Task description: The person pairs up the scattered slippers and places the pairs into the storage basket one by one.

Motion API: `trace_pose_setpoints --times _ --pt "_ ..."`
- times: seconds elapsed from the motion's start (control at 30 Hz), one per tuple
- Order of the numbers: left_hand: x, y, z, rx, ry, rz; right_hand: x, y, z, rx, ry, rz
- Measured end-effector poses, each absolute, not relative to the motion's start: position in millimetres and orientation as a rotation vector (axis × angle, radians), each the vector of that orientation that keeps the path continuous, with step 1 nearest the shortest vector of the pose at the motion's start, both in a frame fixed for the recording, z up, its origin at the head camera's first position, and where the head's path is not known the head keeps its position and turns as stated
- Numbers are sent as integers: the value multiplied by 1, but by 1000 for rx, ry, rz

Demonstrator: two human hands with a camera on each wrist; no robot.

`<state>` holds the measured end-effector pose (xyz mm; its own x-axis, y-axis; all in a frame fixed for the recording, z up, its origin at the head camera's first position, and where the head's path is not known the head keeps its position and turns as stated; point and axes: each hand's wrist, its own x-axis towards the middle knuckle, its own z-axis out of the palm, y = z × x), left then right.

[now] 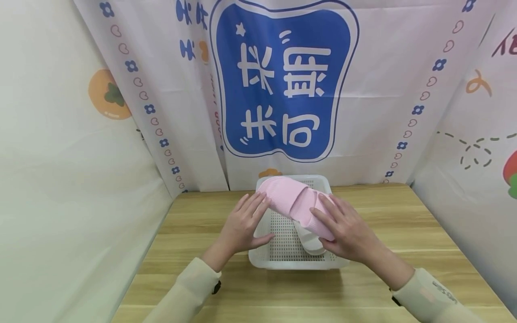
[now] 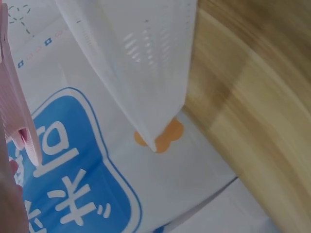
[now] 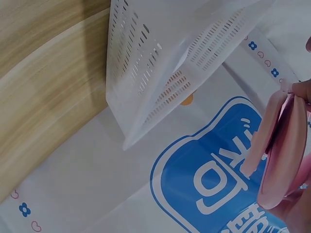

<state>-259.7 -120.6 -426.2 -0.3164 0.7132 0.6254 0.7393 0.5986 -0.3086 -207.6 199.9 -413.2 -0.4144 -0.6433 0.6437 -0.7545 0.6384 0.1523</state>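
Observation:
A pair of pink slippers (image 1: 282,195), pressed together, is held tilted above a white perforated basket (image 1: 261,255). My right hand (image 1: 349,229) grips the near right end, fingers over the top and thumb underneath. At the far left end, the left hand (image 1: 244,224) touches the slippers with extended fingertips, its thumb held apart. A white slipper-like item (image 1: 311,240) lies in the basket, partly covered by the pink pair. The right wrist view shows two pink layers (image 3: 284,150) side by side; in the left wrist view a pink edge (image 2: 19,111) shows at the left.
The basket stands on a wood-grain table (image 1: 173,260) against the back wall. A printed cloth (image 1: 282,85) with a blue panel hangs behind it. White cloth walls (image 1: 81,179) enclose the table on both sides.

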Motion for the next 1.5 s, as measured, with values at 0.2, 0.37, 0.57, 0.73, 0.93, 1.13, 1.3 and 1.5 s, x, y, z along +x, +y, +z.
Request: trace_pose_setpoints --times 0.2,0.37,0.57,0.73,0.93,1.13,1.3,1.5 --pt "-261 -133 -440 -1139 -2106 -72 -211 197 -416 1031 -2179 243" --pt "-262 -141 -451 -1132 -2148 -53 -213 194 -419 989 -2186 241" --pt "-265 -150 -466 -1153 -2209 -89 -213 191 -423 938 -2225 236" --pt "-267 -156 -478 -1158 -2277 -92 -213 187 -426 900 -2248 231" --pt "-267 -161 -486 -1151 -2358 -82 -215 182 -430 857 -2278 236" --pt "-266 -164 -491 -1135 -2465 -43 -217 179 -434 808 -2309 237" --pt "-265 -167 -495 -1128 -2538 -26 -221 175 -438 779 -2300 249" --pt "-266 -169 -502 -1137 -2539 -38 -223 168 -441 747 -2283 274"
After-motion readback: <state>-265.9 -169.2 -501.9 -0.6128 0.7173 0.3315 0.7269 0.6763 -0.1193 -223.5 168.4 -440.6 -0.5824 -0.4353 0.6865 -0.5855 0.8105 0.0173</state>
